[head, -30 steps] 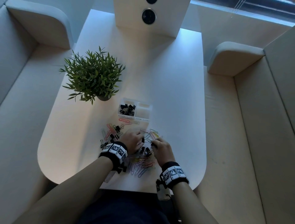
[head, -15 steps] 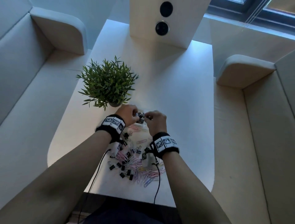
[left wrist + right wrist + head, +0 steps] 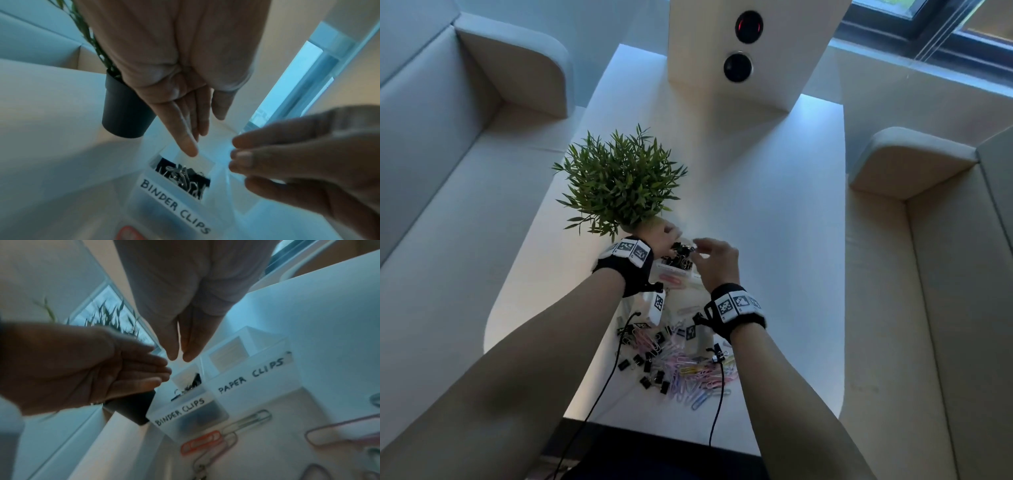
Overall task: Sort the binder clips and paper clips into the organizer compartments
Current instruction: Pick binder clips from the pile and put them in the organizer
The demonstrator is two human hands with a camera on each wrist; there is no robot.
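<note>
Both hands hover empty, fingers loose and apart: left hand (image 3: pixel 180 78) and right hand (image 3: pixel 191 308), with the BINDER CLIPS compartment (image 3: pixel 186 382) just below their fingertips. Probably best to grab only black binder clips (image 3: pixel 650 371) next and drop them straight down, clear of the PAPER CLIPS compartment (image 3: pixel 228 356).

The organizer (image 3: pixel 681 265) is mostly hidden behind both hands in the head view. The plant pot (image 3: pixel 125 110) is partly covered by the left hand (image 3: pixel 176 65). The right hand (image 3: pixel 308 162) is blurred and cut off by the frame edge. The loose paper clips (image 3: pixel 339 431) are blurred and cropped at the right wrist frame edge.
</note>
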